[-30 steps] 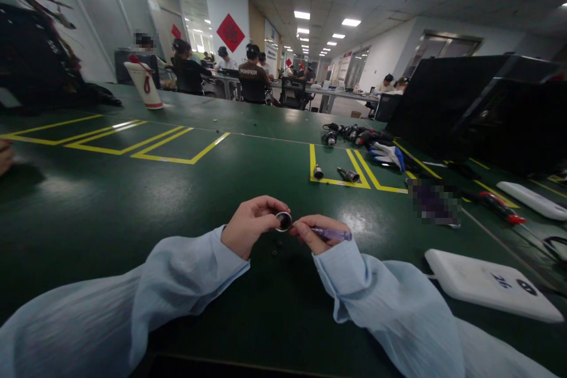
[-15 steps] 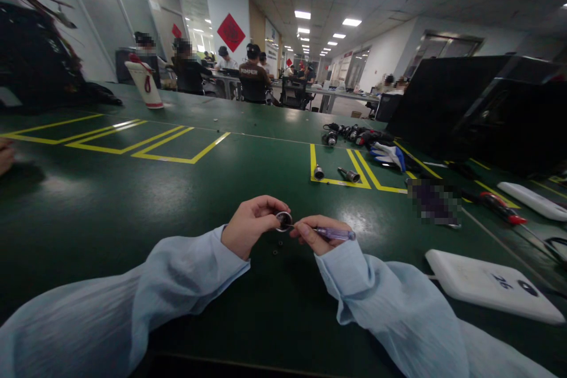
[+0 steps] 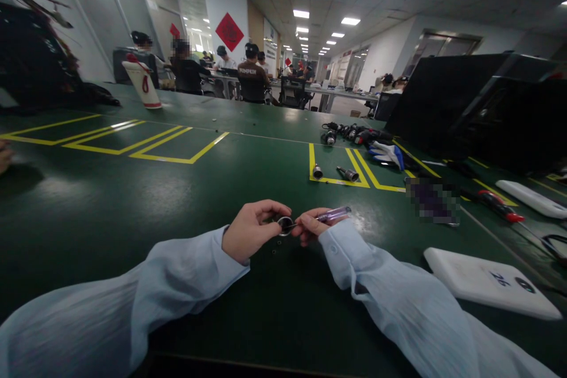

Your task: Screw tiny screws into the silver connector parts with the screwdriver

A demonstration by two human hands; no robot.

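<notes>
My left hand [image 3: 253, 230] is closed on a small round metal cup-like part [image 3: 285, 224], its open end turned toward me and to the right. Between the fingers of my right hand [image 3: 311, 225] is a screwdriver [image 3: 333, 214] with a clear purple handle, its thin shaft reaching into the opening of the metal part. What the tip touches inside is too small to make out. Just below, two tiny dark pieces, a nearer one [image 3: 273, 251] and a farther one [image 3: 279, 243], lie on the green table [image 3: 212, 313].
Two similar metal parts [image 3: 348, 174] lie in a yellow-taped box. Behind them are black cabled pieces [image 3: 341, 133] and a blue-white glove [image 3: 386, 155]. On the right are a red-black screwdriver [image 3: 500, 205] and a white device [image 3: 491, 283]. A cup [image 3: 144, 84] stands far left; another person's hand [image 3: 5, 156] shows at the left edge.
My right hand has turned so that the screwdriver's handle end points higher, and the right wrist has risen. The left hand still holds the metal part in nearly the same place.
</notes>
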